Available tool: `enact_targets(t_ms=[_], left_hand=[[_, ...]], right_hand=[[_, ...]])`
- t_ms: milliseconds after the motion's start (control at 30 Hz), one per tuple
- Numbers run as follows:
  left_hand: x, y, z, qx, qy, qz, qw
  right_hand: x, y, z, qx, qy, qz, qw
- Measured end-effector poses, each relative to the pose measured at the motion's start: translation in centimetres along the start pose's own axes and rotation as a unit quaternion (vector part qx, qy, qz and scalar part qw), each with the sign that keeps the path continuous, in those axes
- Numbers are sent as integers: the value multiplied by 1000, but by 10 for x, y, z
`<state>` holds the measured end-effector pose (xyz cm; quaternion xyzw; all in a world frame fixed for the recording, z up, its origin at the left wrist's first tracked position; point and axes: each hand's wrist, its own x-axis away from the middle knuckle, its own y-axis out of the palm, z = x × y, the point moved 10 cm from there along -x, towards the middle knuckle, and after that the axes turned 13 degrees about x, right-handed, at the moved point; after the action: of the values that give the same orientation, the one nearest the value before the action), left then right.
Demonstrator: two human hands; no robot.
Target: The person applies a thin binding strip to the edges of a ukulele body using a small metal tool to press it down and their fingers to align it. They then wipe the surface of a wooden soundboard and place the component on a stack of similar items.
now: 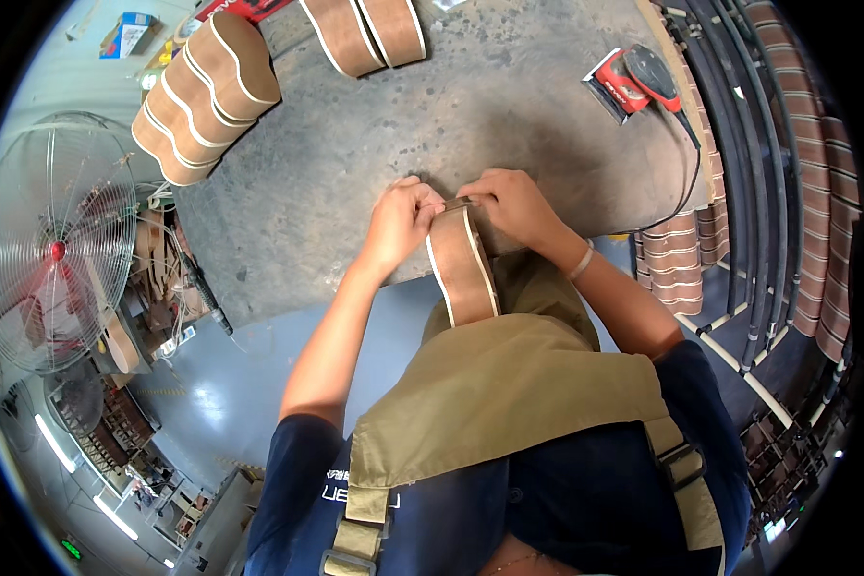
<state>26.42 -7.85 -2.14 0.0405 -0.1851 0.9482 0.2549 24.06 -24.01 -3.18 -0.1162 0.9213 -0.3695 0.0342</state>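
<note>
A brown wooden instrument body (462,264) with white edging, curved at the waist like a small guitar's, stands on its side between my lap and the bench's near edge. At its far end, a small, thin dark strip (459,203) spans the gap between my hands; I cannot make out its exact kind. My left hand (403,219) pinches the strip's left end, fingers closed. From the other side, my right hand (511,204) grips its right end between thumb and fingers. Both hands are close against the wood's far edge. The body's near end is hidden by my apron.
On the grey bench (355,144), several similar bodies (206,96) sit at the far left and two more (365,34) at the back. A red-and-black sander (633,79) with a cord lies at the right. A large fan (57,250) stands left; racks (758,173) of bodies stand right.
</note>
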Motion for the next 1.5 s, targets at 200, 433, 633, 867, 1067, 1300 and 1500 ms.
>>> enact_targets(t_ms=[200, 433, 633, 867, 1067, 1300, 1500], left_hand=[[22, 0, 40, -52, 72, -30, 996], [9, 3, 7, 14, -58, 23, 998], [44, 6, 55, -120, 137, 48, 982], [80, 23, 80, -207, 224, 103, 947], [39, 2, 54, -158, 124, 105, 974], [119, 57, 88, -211, 324, 59, 920], [63, 7, 83, -203, 216, 133, 946]], right_hand=[[27, -19, -32, 16, -21, -5, 1000], [1, -1, -3, 7, -48, 1, 999], [46, -29, -47, 61, -106, 54, 991], [66, -53, -74, 75, -221, 156, 960], [25, -25, -43, 60, -144, 44, 987], [114, -32, -65, 66, -230, 73, 968], [45, -54, -78, 88, -231, 107, 963]])
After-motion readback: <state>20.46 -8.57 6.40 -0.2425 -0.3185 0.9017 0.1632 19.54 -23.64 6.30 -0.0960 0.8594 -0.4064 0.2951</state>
